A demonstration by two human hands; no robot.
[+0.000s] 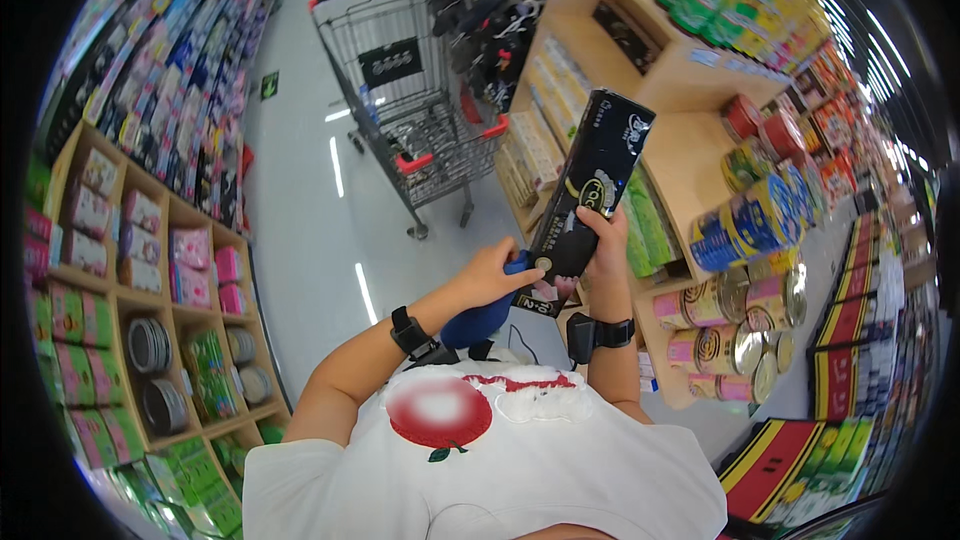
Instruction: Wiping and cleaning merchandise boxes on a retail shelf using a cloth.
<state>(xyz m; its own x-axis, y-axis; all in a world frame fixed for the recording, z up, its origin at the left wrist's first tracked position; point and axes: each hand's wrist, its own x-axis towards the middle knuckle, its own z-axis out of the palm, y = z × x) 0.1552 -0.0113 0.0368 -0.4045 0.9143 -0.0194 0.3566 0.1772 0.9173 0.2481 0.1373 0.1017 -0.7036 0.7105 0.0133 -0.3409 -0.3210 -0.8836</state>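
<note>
A long black glossy package (571,240) of what look like facial tissues slants up and away in front of my chest. It bears printed writing and pictures. My right hand (609,236) grips its right edge, thumb across the front. At the lower left edge, my left hand (487,274) holds it too, thumb laid on the face and the other fingers partly hidden. Behind and below that hand is a blue item (480,321), seemingly cloth; whether the hand also holds it is unclear.
Ahead stands a wire shopping cart (405,101). A wooden display shelf (660,142) on my right bears stacked cans (742,225) and packs of tissues (649,229). Left, a wooden cubby shelf (161,292) carries packaged goods. Dark slippers (491,11) hang beyond the cart.
</note>
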